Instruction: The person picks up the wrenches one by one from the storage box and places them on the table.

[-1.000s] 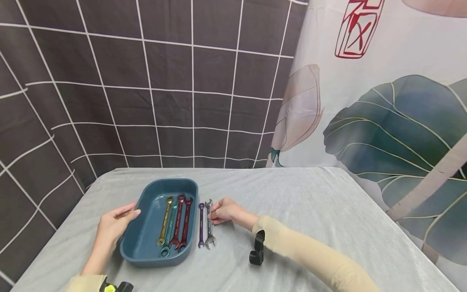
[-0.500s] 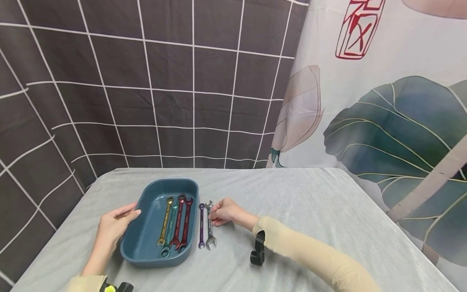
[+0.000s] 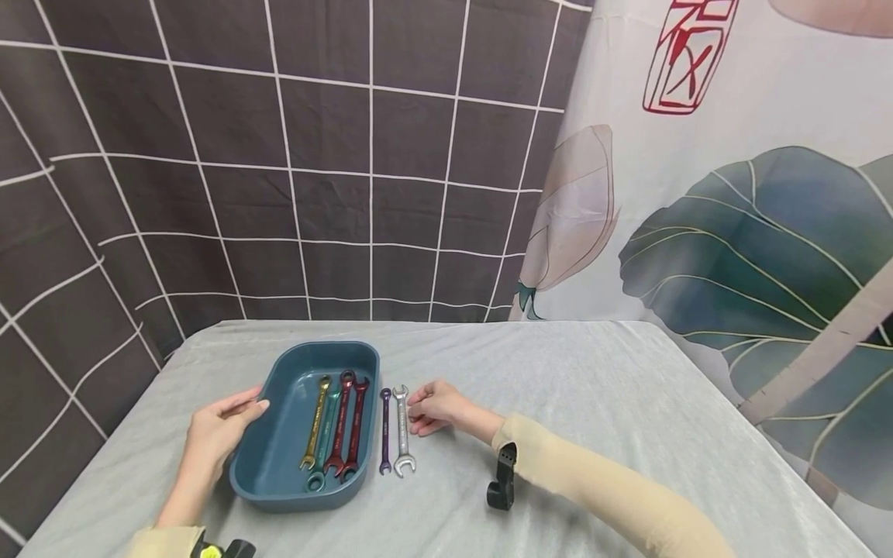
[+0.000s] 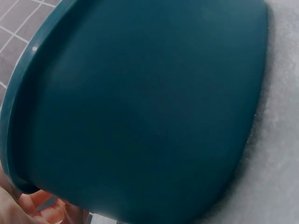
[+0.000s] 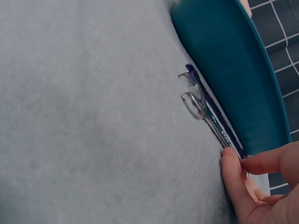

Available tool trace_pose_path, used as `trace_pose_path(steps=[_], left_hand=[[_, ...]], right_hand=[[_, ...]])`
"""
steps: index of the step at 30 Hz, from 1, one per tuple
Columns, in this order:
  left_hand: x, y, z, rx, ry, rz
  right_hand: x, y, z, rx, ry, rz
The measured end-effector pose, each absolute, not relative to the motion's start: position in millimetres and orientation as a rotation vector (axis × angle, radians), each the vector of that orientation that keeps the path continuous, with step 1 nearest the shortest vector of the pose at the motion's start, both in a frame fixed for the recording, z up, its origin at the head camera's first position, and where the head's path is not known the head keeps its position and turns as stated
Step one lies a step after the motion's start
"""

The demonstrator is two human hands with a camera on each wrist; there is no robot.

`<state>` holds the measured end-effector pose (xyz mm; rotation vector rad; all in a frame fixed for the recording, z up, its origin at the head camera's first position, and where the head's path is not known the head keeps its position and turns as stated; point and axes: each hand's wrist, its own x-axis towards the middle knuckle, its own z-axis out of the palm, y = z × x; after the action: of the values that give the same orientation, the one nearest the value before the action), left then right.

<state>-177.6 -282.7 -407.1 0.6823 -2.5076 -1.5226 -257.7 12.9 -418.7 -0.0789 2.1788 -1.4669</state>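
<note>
My left hand (image 3: pixel 218 430) grips the left rim of a blue plastic bin (image 3: pixel 279 465), thumb over the edge and fingers curled beneath it. Inside lie a gold wrench (image 3: pixel 316 422), a green wrench (image 3: pixel 326 434) and two red wrenches (image 3: pixel 340 422). Outside its right wall, a purple wrench (image 3: pixel 385 434) and a silver open-end wrench (image 3: pixel 402 426) lie side by side on the cloth. Just right of the silver wrench is my right hand (image 3: pixel 443 407), fingers loosely bent with nothing held. In the right wrist view, thumb and fingertip (image 5: pixel 228 154) appear close beside the silver wrench.
Grey cloth covers the table (image 3: pixel 544 372), which stretches to the right of the hands. A dark grid-patterned curtain (image 3: pixel 328 201) hangs behind it, and a white curtain with lotus print (image 3: pixel 753 232) hangs at the right.
My right hand has let go of the silver wrench and shifted slightly right. The silver wrench now lies flat, its face brighter. The left hand and bin have stayed still.
</note>
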Motion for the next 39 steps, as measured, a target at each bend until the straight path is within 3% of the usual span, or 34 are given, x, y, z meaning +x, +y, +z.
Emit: trace_pose_path(steps=[39], left_hand=[[-178.8, -283.4, -409.2, 0.685, -2.498, -1.524]], right_hand=[[-245.7, 27.9, -399.6, -0.218, 1.747, -1.685]])
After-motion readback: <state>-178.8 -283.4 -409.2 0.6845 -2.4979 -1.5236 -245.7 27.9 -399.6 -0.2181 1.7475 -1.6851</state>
